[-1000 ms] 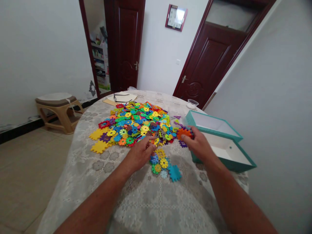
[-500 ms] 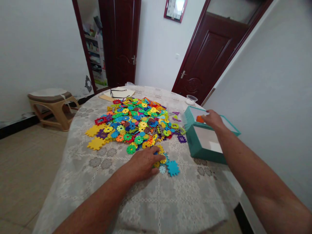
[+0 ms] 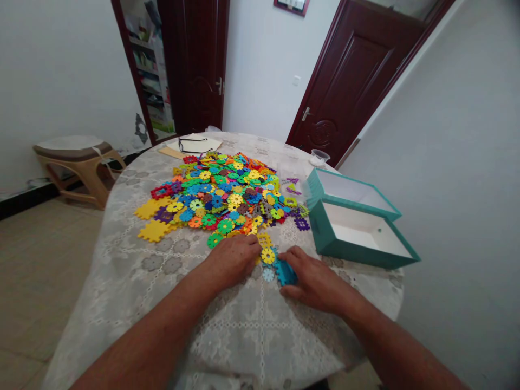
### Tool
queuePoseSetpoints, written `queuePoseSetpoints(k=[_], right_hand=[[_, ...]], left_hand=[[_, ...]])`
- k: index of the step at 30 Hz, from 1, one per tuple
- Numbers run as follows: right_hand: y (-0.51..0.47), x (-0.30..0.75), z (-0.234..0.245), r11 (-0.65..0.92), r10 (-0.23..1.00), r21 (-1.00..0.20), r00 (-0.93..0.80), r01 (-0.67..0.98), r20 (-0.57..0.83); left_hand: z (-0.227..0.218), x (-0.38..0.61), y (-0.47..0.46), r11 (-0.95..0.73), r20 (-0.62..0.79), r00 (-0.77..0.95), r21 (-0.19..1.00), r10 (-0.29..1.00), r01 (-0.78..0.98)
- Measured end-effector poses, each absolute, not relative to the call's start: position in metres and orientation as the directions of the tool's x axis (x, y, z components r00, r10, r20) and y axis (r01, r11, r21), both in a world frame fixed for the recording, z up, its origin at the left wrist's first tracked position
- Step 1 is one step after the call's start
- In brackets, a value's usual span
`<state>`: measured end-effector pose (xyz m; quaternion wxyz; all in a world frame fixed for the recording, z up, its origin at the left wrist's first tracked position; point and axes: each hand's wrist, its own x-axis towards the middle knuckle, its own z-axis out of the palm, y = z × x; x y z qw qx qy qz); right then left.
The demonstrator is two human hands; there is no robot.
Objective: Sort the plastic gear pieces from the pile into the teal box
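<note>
The right hand [image 3: 312, 283] cups a teal plastic piece [image 3: 286, 272]; whether it grips cannot be told. The left hand [image 3: 233, 261] lies flat, unclenched, just beside a yellow gear piece [image 3: 268, 255], below the pile of pieces [image 3: 219, 200]. Open lace tablecloth [image 3: 260, 346] extends to the near edge; a teal box [image 3: 357, 238] sits open near the right edge.

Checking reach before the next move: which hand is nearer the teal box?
Right. The right hand lies just in front of the teal box, not touching it. The left hand is farther left, beyond the blue piece.
</note>
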<state>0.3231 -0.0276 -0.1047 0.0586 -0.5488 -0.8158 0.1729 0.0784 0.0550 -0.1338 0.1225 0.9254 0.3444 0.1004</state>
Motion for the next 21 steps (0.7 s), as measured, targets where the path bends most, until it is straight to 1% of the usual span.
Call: queuePoseSetpoints(k=[4, 8, 11, 17, 19, 21], right_hand=[[-0.018, 0.327, -0.117, 0.315, 0.927, -0.358, -0.366, 0.879, -0.081], [0.002, 0.334, -0.126, 0.262, 0.963, -0.245, -0.269, 0.934, 0.004], [0.013, 0.334, -0.127, 0.275, 0.961, -0.184, -0.273, 0.944, 0.038], [0.027, 0.324, -0.119, 0.363, 0.932, -0.122, -0.359, 0.924, 0.056], [0.030, 0.320, -0.120, 0.368, 0.930, -0.126, -0.363, 0.921, 0.064], [0.035, 0.318, -0.125, 0.351, 0.935, -0.121, -0.340, 0.928, 0.104]], left_hand=[[-0.133, 0.072, 0.056, -0.734, 0.095, 0.739, 0.258, 0.666, 0.628], [-0.129, 0.067, 0.056, -0.719, 0.073, 0.725, 0.226, 0.685, 0.657], [-0.127, 0.067, 0.056, -0.705, 0.060, 0.713, 0.221, 0.699, 0.673], [-0.128, 0.068, 0.056, -0.706, 0.085, 0.712, 0.260, 0.697, 0.659], [-0.131, 0.068, 0.056, -0.696, 0.099, 0.701, 0.283, 0.706, 0.660], [-0.132, 0.069, 0.056, -0.678, 0.106, 0.686, 0.318, 0.720, 0.663]])
